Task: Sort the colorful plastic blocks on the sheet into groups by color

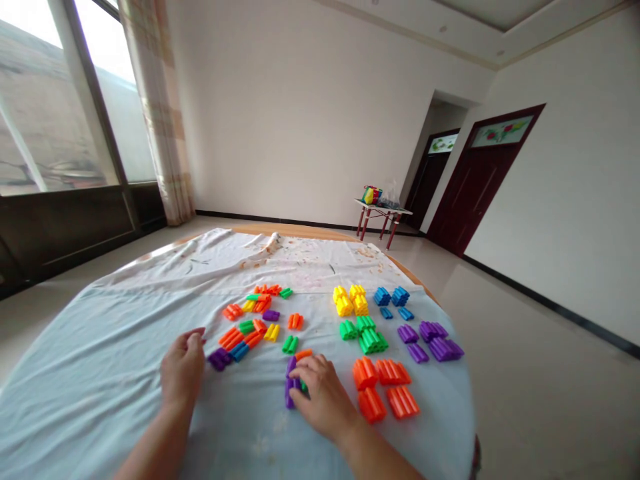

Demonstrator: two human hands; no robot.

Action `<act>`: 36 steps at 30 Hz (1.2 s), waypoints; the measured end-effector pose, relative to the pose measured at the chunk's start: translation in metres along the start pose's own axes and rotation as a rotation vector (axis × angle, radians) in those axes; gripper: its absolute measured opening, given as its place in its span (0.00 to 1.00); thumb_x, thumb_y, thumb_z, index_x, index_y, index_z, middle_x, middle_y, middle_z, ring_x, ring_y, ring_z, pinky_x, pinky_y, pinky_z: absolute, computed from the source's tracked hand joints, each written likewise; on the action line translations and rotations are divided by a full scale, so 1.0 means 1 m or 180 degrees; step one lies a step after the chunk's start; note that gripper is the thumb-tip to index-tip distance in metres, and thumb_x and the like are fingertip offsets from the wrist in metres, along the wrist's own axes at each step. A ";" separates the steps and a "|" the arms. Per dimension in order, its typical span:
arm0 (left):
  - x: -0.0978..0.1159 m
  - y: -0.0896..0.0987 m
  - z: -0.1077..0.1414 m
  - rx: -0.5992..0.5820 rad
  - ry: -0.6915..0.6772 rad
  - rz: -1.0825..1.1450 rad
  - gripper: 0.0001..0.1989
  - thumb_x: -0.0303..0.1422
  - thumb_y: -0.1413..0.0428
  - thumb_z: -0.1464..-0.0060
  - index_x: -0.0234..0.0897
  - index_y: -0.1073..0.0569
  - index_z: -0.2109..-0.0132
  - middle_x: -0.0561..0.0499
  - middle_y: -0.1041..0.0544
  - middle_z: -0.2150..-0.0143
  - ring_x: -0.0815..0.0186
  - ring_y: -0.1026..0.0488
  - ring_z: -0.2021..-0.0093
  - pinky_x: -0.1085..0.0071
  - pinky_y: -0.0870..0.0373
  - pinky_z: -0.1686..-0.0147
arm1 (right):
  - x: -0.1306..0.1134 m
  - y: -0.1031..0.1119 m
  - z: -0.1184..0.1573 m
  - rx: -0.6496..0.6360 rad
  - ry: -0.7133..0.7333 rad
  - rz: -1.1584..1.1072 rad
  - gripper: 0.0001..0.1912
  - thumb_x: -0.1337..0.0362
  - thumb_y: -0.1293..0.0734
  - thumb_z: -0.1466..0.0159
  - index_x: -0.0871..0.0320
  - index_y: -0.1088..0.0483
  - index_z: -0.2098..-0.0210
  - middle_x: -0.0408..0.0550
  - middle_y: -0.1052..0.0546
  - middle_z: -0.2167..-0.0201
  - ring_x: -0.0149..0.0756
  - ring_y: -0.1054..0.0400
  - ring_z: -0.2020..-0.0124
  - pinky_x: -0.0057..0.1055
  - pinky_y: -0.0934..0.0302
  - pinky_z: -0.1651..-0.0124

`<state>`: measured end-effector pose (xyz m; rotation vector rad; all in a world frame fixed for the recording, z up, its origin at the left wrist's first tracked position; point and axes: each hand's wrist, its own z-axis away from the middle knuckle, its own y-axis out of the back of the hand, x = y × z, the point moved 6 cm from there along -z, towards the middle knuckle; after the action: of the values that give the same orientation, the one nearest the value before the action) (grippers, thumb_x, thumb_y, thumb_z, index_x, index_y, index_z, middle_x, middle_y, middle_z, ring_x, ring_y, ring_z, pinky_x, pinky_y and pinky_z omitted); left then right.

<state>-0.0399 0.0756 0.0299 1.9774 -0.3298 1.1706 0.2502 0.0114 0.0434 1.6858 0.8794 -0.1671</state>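
The right part of the table [310, 231] looks settled by colour, in 5 groups on the cloth [240, 427]: yellow blocks [343, 307], blue blocks [382, 297], green blocks [373, 342], purple blocks [447, 349] and orange blocks [400, 372]. The left part looks undone: a mixed spread [233, 339] lies there in all 5 colours, with some small clumps of a single colour among it. Judged by that, the sorting is well along but not finished.

Between the 2 areas, the right hand [320, 390] arches over a purple pair [290, 393], an orange piece [303, 355] and a bit of green [304, 385]. Its fingers are bent and at the purple; I cannot tell whether the grip is closed on anything. The left hand [183, 370] hangs just beside the spread, its grip narrow, and whether it holds something small is unclear.
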 end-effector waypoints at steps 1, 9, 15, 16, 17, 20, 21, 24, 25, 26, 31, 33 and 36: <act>-0.001 -0.004 0.002 -0.0043 0.0052 0.0060 0.22 0.40 0.57 0.50 0.34 0.24 0.57 0.46 0.21 0.68 0.60 0.26 0.67 0.69 0.33 0.71 | 0.000 0.001 -0.001 0.0009 -0.0002 -0.0003 0.11 0.69 0.32 0.42 0.55 0.27 0.59 0.46 0.26 0.59 0.40 0.36 0.53 0.36 0.43 0.49; -0.005 -0.007 0.008 -0.0359 0.0059 0.0495 0.19 0.42 0.55 0.51 0.37 0.26 0.61 0.47 0.22 0.69 0.60 0.25 0.67 0.67 0.32 0.68 | 0.007 -0.007 -0.050 0.0095 -0.0316 0.0281 0.14 0.69 0.33 0.43 0.56 0.27 0.56 0.48 0.26 0.57 0.42 0.36 0.52 0.36 0.43 0.48; -0.006 -0.009 0.009 -0.0422 0.0078 0.0603 0.19 0.43 0.54 0.52 0.37 0.25 0.62 0.48 0.22 0.71 0.60 0.26 0.69 0.66 0.33 0.69 | 0.019 -0.022 -0.073 -0.0238 -0.0706 0.0701 0.16 0.68 0.34 0.45 0.54 0.27 0.56 0.50 0.24 0.57 0.45 0.34 0.53 0.39 0.42 0.51; -0.006 -0.009 0.010 -0.0430 0.0083 0.0610 0.19 0.43 0.54 0.51 0.37 0.25 0.62 0.48 0.22 0.72 0.60 0.26 0.69 0.66 0.33 0.69 | 0.018 -0.022 -0.073 -0.0262 -0.0708 0.0703 0.16 0.68 0.34 0.46 0.54 0.27 0.57 0.49 0.24 0.58 0.45 0.33 0.53 0.39 0.42 0.51; -0.007 -0.009 0.010 -0.0440 0.0091 0.0620 0.19 0.43 0.54 0.51 0.37 0.25 0.62 0.48 0.23 0.72 0.60 0.26 0.69 0.66 0.33 0.70 | 0.018 -0.021 -0.072 -0.0262 -0.0680 0.0665 0.17 0.69 0.34 0.46 0.54 0.27 0.57 0.49 0.24 0.58 0.44 0.33 0.53 0.39 0.42 0.50; -0.009 -0.009 0.010 -0.0454 0.0094 0.0726 0.19 0.44 0.54 0.52 0.37 0.25 0.62 0.48 0.23 0.72 0.59 0.26 0.69 0.67 0.33 0.71 | 0.011 -0.020 -0.068 -0.0162 -0.0457 0.0352 0.19 0.69 0.34 0.46 0.55 0.28 0.54 0.49 0.25 0.55 0.42 0.35 0.50 0.36 0.43 0.47; -0.010 -0.009 0.009 -0.0454 0.0086 0.0780 0.19 0.44 0.53 0.52 0.37 0.25 0.63 0.48 0.22 0.71 0.59 0.26 0.69 0.67 0.33 0.71 | 0.009 -0.020 -0.066 -0.0122 -0.0370 0.0237 0.20 0.70 0.34 0.46 0.56 0.28 0.53 0.49 0.25 0.54 0.41 0.35 0.49 0.35 0.44 0.46; -0.012 -0.011 0.008 -0.0448 0.0044 0.0886 0.18 0.43 0.53 0.52 0.37 0.26 0.63 0.47 0.22 0.69 0.60 0.26 0.68 0.67 0.33 0.69 | 0.005 -0.026 -0.060 -0.0159 -0.0231 0.0096 0.20 0.70 0.33 0.46 0.57 0.28 0.53 0.50 0.26 0.55 0.40 0.35 0.50 0.34 0.44 0.46; -0.013 -0.012 0.007 -0.0458 0.0049 0.0889 0.18 0.43 0.53 0.52 0.37 0.26 0.63 0.48 0.22 0.68 0.61 0.26 0.68 0.68 0.33 0.69 | 0.004 -0.029 -0.058 -0.0199 -0.0223 0.0101 0.19 0.71 0.34 0.46 0.56 0.27 0.54 0.50 0.25 0.56 0.40 0.35 0.50 0.35 0.43 0.46; -0.014 -0.012 0.007 -0.0471 0.0066 0.0881 0.18 0.43 0.53 0.52 0.37 0.26 0.63 0.48 0.22 0.69 0.61 0.26 0.68 0.68 0.33 0.70 | 0.003 -0.030 -0.057 -0.0226 -0.0216 0.0099 0.19 0.71 0.34 0.46 0.56 0.27 0.54 0.49 0.25 0.57 0.41 0.34 0.51 0.36 0.43 0.47; -0.016 -0.012 0.005 -0.0508 0.0085 0.0774 0.18 0.44 0.53 0.52 0.38 0.25 0.62 0.50 0.23 0.73 0.60 0.26 0.69 0.69 0.34 0.71 | -0.007 0.000 -0.049 0.0165 -0.0014 -0.0146 0.22 0.73 0.34 0.46 0.55 0.29 0.51 0.48 0.26 0.54 0.39 0.35 0.49 0.37 0.43 0.45; -0.016 -0.011 0.005 -0.0523 0.0112 0.0716 0.18 0.44 0.52 0.52 0.38 0.25 0.62 0.51 0.23 0.74 0.60 0.26 0.70 0.69 0.34 0.72 | -0.006 0.026 -0.043 0.0390 0.0148 -0.0251 0.24 0.74 0.35 0.46 0.55 0.31 0.50 0.47 0.27 0.52 0.38 0.36 0.49 0.37 0.43 0.44; -0.018 -0.011 0.004 -0.0514 0.0198 0.0549 0.17 0.44 0.52 0.52 0.41 0.25 0.62 0.53 0.23 0.75 0.60 0.27 0.70 0.69 0.35 0.73 | 0.012 0.068 -0.029 0.0718 0.0235 -0.0270 0.24 0.75 0.37 0.45 0.55 0.32 0.50 0.48 0.27 0.52 0.36 0.36 0.49 0.37 0.43 0.43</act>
<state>-0.0411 0.0764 0.0084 1.7966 -0.5544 1.2692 0.2910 0.0396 0.0994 1.8741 1.0187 -0.2713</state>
